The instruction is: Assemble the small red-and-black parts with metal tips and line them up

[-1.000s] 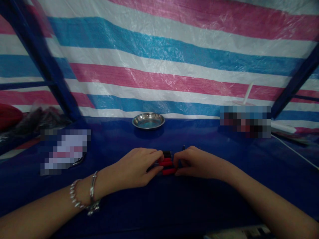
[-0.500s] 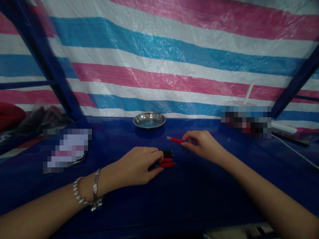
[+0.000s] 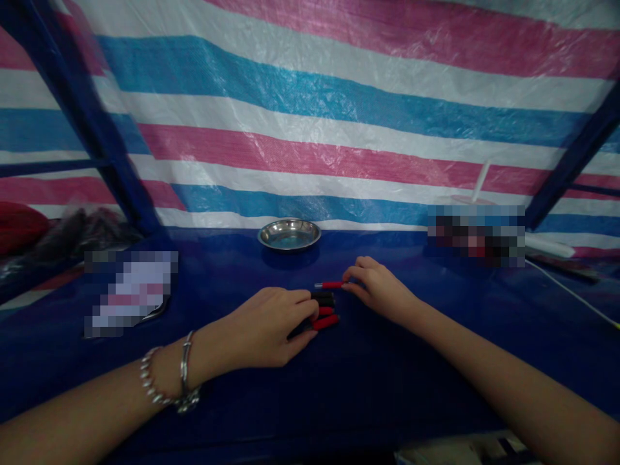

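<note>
On the blue table, my left hand (image 3: 276,323) is closed around several pens with black and red ends; a red pen end (image 3: 327,322) and a black pen end (image 3: 323,296) stick out to the right of its fingers. The rest of those pens is hidden under the hand. My right hand (image 3: 380,287) pinches a red pen (image 3: 332,285) with a clear tip that points left, just behind the bunch. Beyond both hands stands a shallow round metal dish (image 3: 289,235); neither hand touches it.
A blurred pale flat object (image 3: 138,290) lies on the table (image 3: 339,400) at the left. At the back right are a blurred-out item (image 3: 477,232) and a white cable (image 3: 571,287). Blue frame posts (image 3: 82,116) and a striped plastic sheet (image 3: 314,116) stand behind.
My right hand has moved left and slightly nearer, bringing the red pen close behind the bunch. My left hand has stayed almost in place on its pens.
</note>
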`<state>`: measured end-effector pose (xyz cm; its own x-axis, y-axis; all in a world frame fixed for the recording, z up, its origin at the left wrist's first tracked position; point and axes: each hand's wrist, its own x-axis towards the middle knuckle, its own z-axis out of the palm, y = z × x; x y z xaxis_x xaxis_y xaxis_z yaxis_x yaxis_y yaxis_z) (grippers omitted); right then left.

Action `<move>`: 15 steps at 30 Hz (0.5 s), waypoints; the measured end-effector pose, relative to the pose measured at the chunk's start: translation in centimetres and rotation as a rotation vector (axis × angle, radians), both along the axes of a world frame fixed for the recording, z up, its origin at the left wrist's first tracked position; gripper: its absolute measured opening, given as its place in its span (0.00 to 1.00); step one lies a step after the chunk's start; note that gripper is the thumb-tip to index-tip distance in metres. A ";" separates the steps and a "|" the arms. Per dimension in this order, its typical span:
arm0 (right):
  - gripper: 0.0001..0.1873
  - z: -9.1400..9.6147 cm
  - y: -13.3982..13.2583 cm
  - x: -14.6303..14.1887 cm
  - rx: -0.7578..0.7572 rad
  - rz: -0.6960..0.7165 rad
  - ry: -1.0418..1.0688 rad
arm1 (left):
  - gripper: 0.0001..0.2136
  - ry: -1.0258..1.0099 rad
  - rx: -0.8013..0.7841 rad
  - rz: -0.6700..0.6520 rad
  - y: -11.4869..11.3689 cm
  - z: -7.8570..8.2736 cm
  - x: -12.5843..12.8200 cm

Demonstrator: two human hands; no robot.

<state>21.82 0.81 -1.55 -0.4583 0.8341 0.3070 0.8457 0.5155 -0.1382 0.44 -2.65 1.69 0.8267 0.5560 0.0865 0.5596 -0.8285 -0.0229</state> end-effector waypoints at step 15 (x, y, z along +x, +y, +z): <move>0.14 0.0 0.3 0.9 0.005 -0.191 0.001 | 0.06 0.029 0.065 -0.029 -0.1 0.1 0.1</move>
<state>22.68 1.10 -1.54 -0.2912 0.9044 0.3118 0.9281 0.3461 -0.1374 0.50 -2.76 1.76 0.8448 0.5261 0.0977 0.5341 -0.8403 -0.0930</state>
